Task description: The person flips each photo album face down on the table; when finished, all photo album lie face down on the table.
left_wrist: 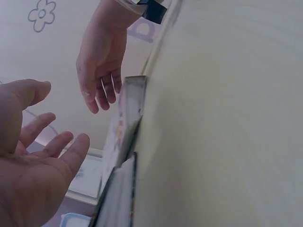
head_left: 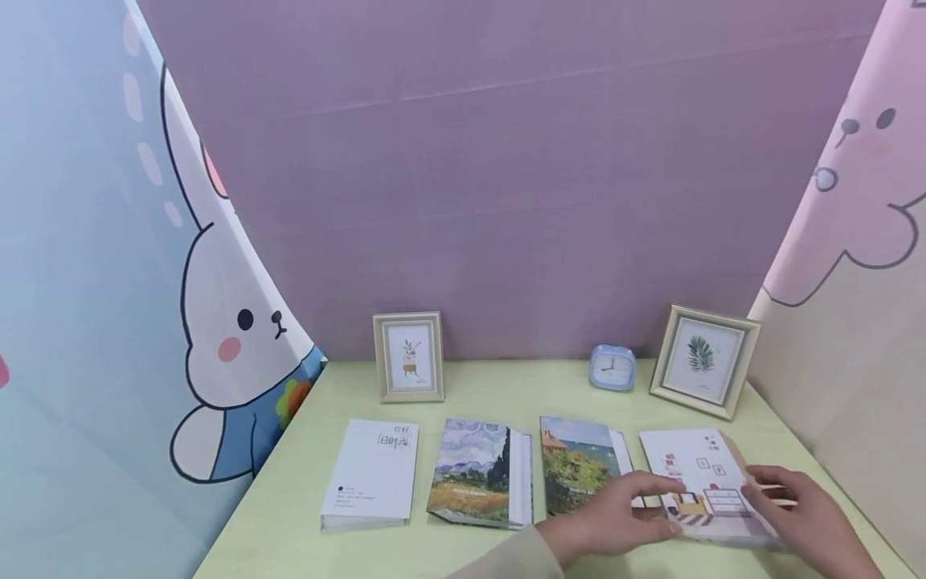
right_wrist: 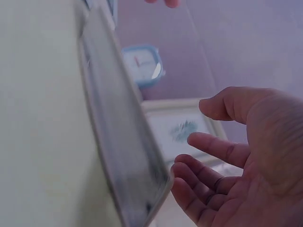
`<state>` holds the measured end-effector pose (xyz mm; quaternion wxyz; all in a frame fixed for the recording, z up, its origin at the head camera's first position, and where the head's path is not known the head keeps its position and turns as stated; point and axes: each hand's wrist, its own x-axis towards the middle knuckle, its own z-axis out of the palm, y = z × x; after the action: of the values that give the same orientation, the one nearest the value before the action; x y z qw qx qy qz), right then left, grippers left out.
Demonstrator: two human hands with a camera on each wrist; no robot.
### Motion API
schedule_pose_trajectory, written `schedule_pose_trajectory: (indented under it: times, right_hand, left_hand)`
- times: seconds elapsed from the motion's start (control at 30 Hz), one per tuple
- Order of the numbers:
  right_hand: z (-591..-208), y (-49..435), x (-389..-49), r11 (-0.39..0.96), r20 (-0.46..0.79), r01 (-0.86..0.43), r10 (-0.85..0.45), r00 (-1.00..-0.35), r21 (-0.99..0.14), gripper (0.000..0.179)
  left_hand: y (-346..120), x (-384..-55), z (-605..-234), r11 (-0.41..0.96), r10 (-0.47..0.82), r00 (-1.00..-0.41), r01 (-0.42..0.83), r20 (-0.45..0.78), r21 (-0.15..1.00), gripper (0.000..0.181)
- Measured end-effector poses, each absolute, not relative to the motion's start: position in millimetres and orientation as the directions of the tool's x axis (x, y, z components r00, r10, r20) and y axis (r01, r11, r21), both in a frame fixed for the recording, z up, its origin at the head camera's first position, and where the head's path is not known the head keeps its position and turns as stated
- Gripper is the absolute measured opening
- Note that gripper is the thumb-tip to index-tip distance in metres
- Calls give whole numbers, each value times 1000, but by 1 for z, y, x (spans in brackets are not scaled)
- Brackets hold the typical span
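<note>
A white photo album [head_left: 687, 462] with a drawn room on its cover lies at the right end of a row on the table. My left hand [head_left: 618, 515] is by its left edge, overlapping the neighbouring album [head_left: 582, 462] with a seaside painting. At the opposite edge is my right hand [head_left: 806, 515]. In the left wrist view, the left hand's fingers [left_wrist: 75, 153] are spread and loosely bent, holding nothing. The right wrist view shows the right hand [right_wrist: 265, 151] relaxed, with fingertips close beside the thick page edge of the album [right_wrist: 120, 127].
Further left lie an album with a wheat field painting [head_left: 470, 474] and a white album with Chinese lettering [head_left: 372, 474]. Behind stand a plant picture frame [head_left: 437, 362], a blue clock [head_left: 612, 368] and a leaf picture frame [head_left: 669, 354]. Printed cloth walls [head_left: 470, 201] enclose the table [head_left: 268, 539].
</note>
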<state>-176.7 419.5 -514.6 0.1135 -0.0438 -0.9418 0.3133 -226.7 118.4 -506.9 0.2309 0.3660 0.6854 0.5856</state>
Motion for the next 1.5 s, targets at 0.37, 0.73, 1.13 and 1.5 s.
schedule_pose_trajectory:
  times: [0.37,0.73,1.13,1.5]
  right_hand:
    - [-503,367,-189,770,345,-162,80,-935,-617,40]
    - [-508,332,-209,718,406,-272,15,-914,-640,38]
    - [-497,301,-220,685,273,-245,-70,-959,-686,43]
    - [-496,279,-233,633,124,-198,-160,-979,-749,54]
  left_hand:
    - [69,-235,-486,-50,709,-665,286,235,957,41]
    - [24,-246,-488,-58,604,-741,326,293,944,38]
    - [-8,-247,-501,97,558,-811,272,175,957,41]
    - [-22,-244,-505,118,588,-808,134,40,984,57]
